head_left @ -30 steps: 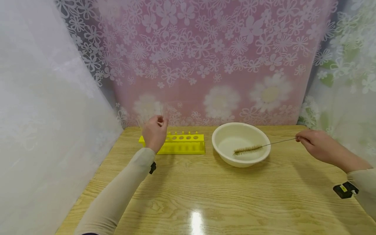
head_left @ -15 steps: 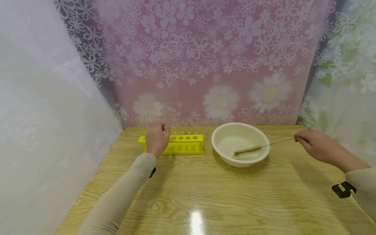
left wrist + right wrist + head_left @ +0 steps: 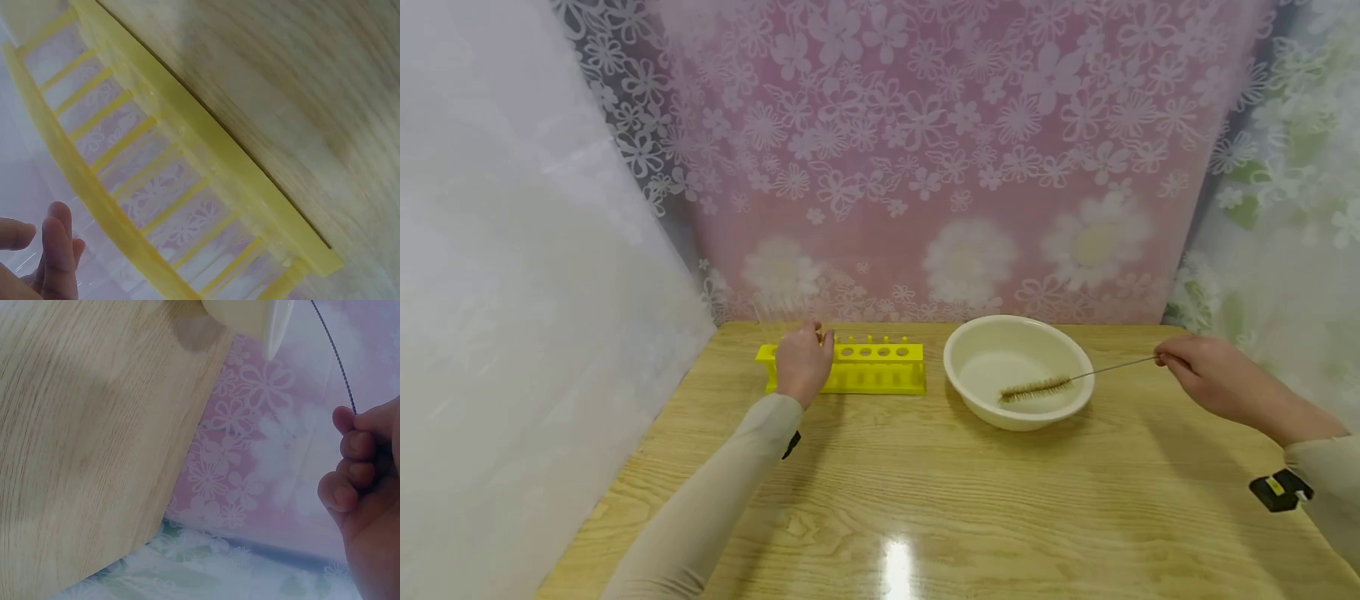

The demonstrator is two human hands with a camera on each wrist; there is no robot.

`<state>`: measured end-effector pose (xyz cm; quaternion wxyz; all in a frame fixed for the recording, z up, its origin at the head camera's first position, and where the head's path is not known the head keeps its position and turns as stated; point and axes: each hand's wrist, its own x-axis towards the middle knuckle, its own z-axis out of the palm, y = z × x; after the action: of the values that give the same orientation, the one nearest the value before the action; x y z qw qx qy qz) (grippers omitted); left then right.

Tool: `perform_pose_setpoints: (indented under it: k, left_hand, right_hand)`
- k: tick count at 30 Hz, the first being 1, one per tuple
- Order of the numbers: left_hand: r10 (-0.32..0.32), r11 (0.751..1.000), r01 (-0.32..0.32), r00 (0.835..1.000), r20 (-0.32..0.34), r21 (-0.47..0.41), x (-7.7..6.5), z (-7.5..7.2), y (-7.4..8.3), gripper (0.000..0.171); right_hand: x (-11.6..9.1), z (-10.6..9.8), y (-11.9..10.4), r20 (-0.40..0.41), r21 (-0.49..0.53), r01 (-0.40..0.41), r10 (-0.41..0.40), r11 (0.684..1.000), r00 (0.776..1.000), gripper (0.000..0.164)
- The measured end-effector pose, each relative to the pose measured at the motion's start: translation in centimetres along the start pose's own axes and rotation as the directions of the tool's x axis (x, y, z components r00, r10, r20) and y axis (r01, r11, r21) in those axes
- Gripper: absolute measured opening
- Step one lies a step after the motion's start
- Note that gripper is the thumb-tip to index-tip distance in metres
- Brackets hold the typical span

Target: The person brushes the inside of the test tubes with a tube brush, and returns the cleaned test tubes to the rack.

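My left hand [image 3: 805, 360] is at the left part of the yellow test tube rack [image 3: 880, 379]. Several clear glass test tubes [image 3: 772, 317] stand upright there, partly hidden by the hand. In the left wrist view, the thumb [image 3: 15, 234] and fingers [image 3: 58, 253] are apart beside the rack's top bar, with nothing gripped between them. On the right, my right hand [image 3: 1210, 375] pinches the twisted wire handle of a test tube brush [image 3: 1036, 388]. Its tan bristles lie over the inside of the cream basin [image 3: 958, 387].
Wood-grain table [image 3: 865, 483] lies under everything. A pink flowered curtain [image 3: 880, 167] hangs behind its back edge, with a whitish sheet [image 3: 550, 292] along the left. Small yellow pegs [image 3: 886, 340] stick up along the rack's rear. Several rack holes on the right hold no tubes.
My left hand has come down toward the rack, lowering a clear test tube, and its fingers have let go. The right hand and brush have stayed nearly still.
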<state>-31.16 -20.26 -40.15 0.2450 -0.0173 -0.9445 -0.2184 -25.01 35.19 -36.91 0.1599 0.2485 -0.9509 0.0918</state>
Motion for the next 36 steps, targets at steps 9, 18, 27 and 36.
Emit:
perform_pose_setpoints:
  k: [9, 18, 27, 36]
  left_hand:
    - [-0.048, 0.997, 0.05, 0.998, 0.042, -0.05, -0.2, -0.3, 0.3, 0.044]
    - [-0.074, 0.995, 0.076, 0.997, 0.034, -0.061, -1.2, -0.5, -0.4, 0.044]
    - [-0.023, 0.995, 0.021, 0.999, -0.025, -0.094, -2.3, -0.4, -0.5, 0.029]
    - [0.107, 0.994, -0.107, 0.993, -0.045, -0.02, -3.8, -0.1, 0.5, 0.025]
  right_hand:
    - [0.2, -0.1, 0.0, -0.021, -0.004, 0.013, -0.013, 1.0, 1.0, 0.015]
    - [1.0, 0.2, -0.2, -0.028, 0.014, 0.008, -0.008, 1.0, 1.0, 0.014]
    - [1.7, 1.0, 0.0, 0.002, 0.101, -0.062, 0.062, 0.993, 0.998, 0.019]
    - [3.0, 2.7, 0.1, -0.016, 0.11, -0.055, 0.058, 0.992, 0.998, 0.019]
